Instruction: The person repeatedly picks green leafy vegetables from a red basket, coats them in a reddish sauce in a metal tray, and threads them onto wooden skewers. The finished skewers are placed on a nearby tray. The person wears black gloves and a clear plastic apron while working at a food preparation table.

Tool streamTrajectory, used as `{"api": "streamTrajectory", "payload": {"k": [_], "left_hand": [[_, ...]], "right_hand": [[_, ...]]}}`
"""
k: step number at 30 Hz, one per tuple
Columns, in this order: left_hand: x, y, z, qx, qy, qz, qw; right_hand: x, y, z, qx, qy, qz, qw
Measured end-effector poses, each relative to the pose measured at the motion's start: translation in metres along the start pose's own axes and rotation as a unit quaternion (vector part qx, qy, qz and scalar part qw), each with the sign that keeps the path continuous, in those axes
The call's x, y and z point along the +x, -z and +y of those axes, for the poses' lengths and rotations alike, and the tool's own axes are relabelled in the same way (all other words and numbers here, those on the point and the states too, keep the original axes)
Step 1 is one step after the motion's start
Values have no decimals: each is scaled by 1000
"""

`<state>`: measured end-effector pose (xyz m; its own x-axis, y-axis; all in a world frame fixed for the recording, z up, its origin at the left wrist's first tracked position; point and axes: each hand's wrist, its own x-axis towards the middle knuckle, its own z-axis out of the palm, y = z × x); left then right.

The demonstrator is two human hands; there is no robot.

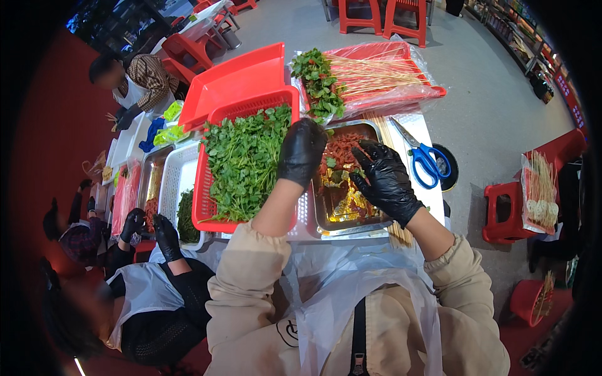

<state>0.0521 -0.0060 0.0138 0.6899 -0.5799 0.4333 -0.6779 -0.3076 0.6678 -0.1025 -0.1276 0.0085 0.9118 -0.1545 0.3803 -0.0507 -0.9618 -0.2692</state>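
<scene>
My left hand (pixel 302 151), in a black glove, is curled above the gap between a red basket (pixel 198 207) of leafy cilantro (pixel 249 164) and a steel tray (pixel 323 225); whether it holds anything is hidden. Fingers spread, my right hand (pixel 388 181) is over the tray's right side, near sliced raw meat (pixel 345 146) and a few green leaves. Wooden skewers (pixel 400 235) lie beneath and beside the tray. Behind it, a plastic-lined red tray (pixel 432 91) bears more skewers (pixel 376 73), their left ends threaded with green leaves (pixel 322 87).
Blue-handled scissors (pixel 428 164) lie at the table's right, by a round black container (pixel 449 176). An empty-looking red tray (pixel 235 80) leans behind the basket. Left stands a white basket (pixel 171 174) with dark greens. Co-workers with gloved hands (pixel 167 237) sit at left.
</scene>
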Motion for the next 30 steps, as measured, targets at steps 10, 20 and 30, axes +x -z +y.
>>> {"api": "streamTrajectory", "payload": {"k": [10,20,30], "left_hand": [[23,-14,-10,50,-2,-38,998],[17,-8,24,-374,250,-70,890],[-1,-6,66,-551,281,-110,778]], "right_hand": [[-14,-9,18,154,-32,107,982],[2,-24,-2,412,-50,87,906],[30,-9,-25,471,-53,155,867]]}}
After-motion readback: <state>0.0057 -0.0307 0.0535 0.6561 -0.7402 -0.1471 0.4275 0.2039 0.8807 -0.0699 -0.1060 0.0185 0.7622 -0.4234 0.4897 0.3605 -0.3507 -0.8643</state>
